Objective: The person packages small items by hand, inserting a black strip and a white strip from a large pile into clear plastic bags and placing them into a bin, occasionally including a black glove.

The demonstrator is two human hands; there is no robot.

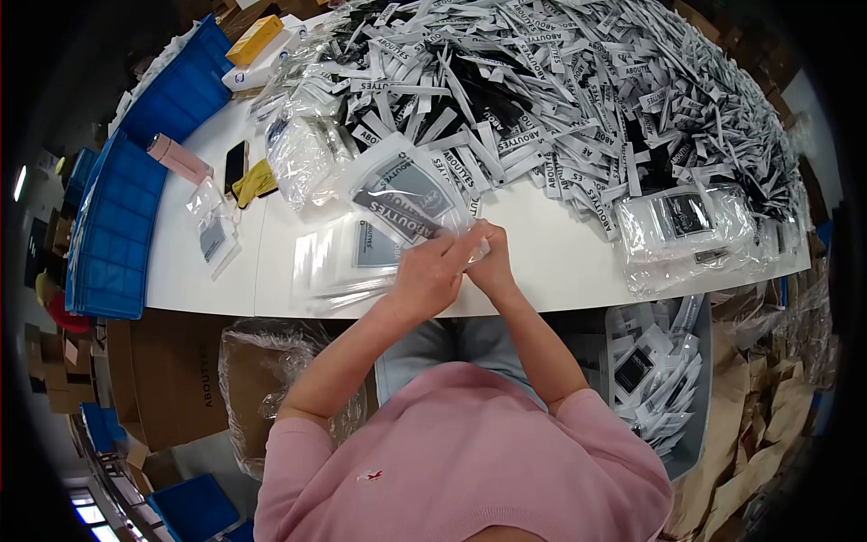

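Note:
In front of my body, both hands meet at the lower right edge of a clear plastic bag (397, 176) printed with a grey panel. A dark strip lettered ABOUTYES (411, 210) shows in the bag, tilted. My left hand (428, 278) is closed on the bag's edge with its fingers reaching to the right. Close beside it, my right hand (492, 266) pinches the same edge, its fingertips partly hidden. Under the held bag lies a stack of flat clear bags (334, 262) with the same grey print, near the table's front edge.
A large heap of ABOUTYES strips (578, 99) covers the back and right. Bundled bags (677, 226) lie at right, above a grey bin (695, 425) of filled packets. Blue crates (113, 226), a pink bottle (176, 155), a phone (237, 163) and a yellow glove (255, 183) are left.

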